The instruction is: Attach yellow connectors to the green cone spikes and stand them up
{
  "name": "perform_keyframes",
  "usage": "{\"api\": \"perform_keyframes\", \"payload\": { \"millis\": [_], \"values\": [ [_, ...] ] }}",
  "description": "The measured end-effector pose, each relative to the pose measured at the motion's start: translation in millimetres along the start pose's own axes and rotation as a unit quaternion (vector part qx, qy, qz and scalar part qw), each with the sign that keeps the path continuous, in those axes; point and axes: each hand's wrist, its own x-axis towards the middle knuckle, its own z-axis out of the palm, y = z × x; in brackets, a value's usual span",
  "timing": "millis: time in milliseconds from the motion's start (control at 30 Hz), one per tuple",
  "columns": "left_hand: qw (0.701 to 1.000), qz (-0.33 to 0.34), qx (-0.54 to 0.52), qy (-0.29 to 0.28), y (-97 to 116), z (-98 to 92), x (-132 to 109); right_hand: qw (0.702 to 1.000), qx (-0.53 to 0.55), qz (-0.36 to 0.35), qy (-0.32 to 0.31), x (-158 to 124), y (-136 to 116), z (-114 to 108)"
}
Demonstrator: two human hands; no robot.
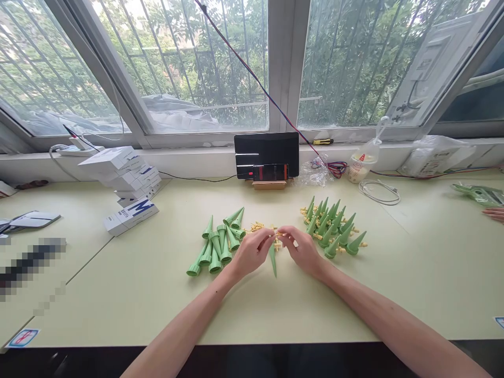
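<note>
My left hand [255, 249] and my right hand [301, 249] meet at the middle of the table, fingertips pinched on a small yellow plastic valve [279, 234], partly hidden by the fingers. Just below the fingertips, a green plastic watering spike [273, 261] points its tip toward me; whether a finger touches it I cannot tell. Loose yellow valves [256, 227] lie behind my left hand. To the left is a heap of green spikes [214, 244] without yellow parts. Right of my right hand, several green spikes [333, 226] stand tip-up with yellow valves in their sides.
A black tablet [266, 149] leans by the window, a phone [271, 172] before it. White boxes [132, 215] are stacked at left. A bagged cup [360, 164] and a coiled white cable [380, 192] sit at back right. Another person's hand [494, 213] shows at the right edge.
</note>
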Motion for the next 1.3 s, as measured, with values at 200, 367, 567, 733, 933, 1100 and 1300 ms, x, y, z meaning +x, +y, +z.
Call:
{"api": "perform_keyframes", "payload": {
  "millis": [200, 367, 567, 733, 933, 1100, 1300],
  "values": [
    [1.0, 0.017, -0.011, -0.001, 0.8, -0.9, 1.6, 1.0, -0.001, -0.017, 0.0, 0.3, -0.2, 0.1],
    [1.0, 0.019, -0.008, 0.004, 1.1, -0.9, 2.4, 0.999, 0.006, -0.033, -0.004, 0.6, -0.8, 1.2],
    [1.0, 0.009, -0.006, 0.019, -0.8, -0.7, 2.6, 1.0, 0.001, -0.022, 0.007, 0.5, -0.7, 0.5],
    [0.999, -0.025, -0.006, 0.024, -1.0, -0.8, 1.2, 1.0, -0.002, -0.011, 0.013, 1.2, -5.1, -2.0],
    [0.997, -0.068, 0.013, 0.037, 1.9, -2.2, 4.3, 1.0, -0.011, 0.008, 0.013, 1.5, -6.3, -2.2],
    [0.992, -0.11, 0.068, 0.011, 3.6, -3.6, 7.9, 0.999, -0.004, 0.029, 0.024, 2.7, -4.0, -1.5],
    [0.986, -0.133, 0.098, -0.036, 3.3, -1.2, 4.5, 0.999, -0.01, 0.039, 0.036, 3.9, -3.1, -1.4]
  ]
}}
